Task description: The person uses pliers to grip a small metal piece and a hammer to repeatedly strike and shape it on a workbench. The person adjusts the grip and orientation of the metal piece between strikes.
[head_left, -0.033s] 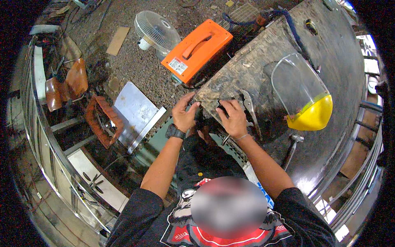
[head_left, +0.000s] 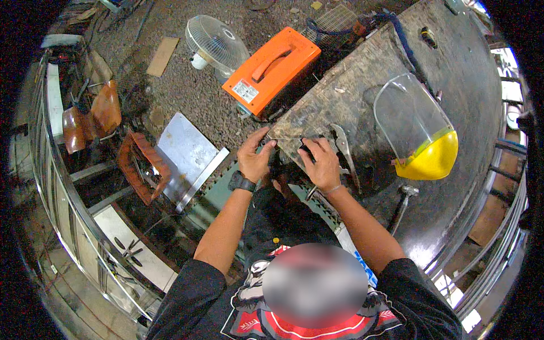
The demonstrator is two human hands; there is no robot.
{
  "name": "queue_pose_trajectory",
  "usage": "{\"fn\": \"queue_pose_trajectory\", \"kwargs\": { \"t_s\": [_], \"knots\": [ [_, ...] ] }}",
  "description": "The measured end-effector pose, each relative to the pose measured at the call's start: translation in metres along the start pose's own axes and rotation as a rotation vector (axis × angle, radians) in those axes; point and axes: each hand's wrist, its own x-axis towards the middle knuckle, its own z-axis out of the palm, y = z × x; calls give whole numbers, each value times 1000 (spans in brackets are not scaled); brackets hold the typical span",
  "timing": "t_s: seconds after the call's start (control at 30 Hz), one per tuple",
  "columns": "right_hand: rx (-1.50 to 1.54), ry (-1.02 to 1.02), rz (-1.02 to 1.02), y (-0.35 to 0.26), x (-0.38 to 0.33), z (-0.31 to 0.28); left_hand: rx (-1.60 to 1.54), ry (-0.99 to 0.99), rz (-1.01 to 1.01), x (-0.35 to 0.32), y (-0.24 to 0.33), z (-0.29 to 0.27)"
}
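Observation:
A thin, straight, light-coloured metal strip (head_left: 289, 139) spans the gap between my two hands, at the near corner of a worn wooden board (head_left: 317, 107). My left hand (head_left: 255, 157), wearing a dark watch, has its thumb and fingertips curled at the strip's left end. At the other end, my right hand (head_left: 322, 164) has bent fingers and thumb closing on it. Fingers partly cover both ends, so the strip's full shape is hidden. Just right of my right hand lies a pair of locking pliers (head_left: 347, 156), apart from the fingers.
A face shield (head_left: 428, 156) with a yellow crown and a hammer (head_left: 405, 204) lie on the dark table (head_left: 470, 113). An orange machine (head_left: 272, 68) and a fan (head_left: 215, 42) stand beyond the board. A metal sheet (head_left: 184, 147) lies left, beside a rusty frame (head_left: 141, 170).

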Motion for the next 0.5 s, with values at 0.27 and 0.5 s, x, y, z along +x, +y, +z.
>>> {"fn": "queue_pose_trajectory", "kwargs": {
  "t_s": [0.27,0.5],
  "knots": [
    [26,-8,35,-2,0,1,-28,17,39,0,-9,2],
    [-79,139,45,-5,-26,-28,25,-36,-22,-4,1,-9]
  ]
}}
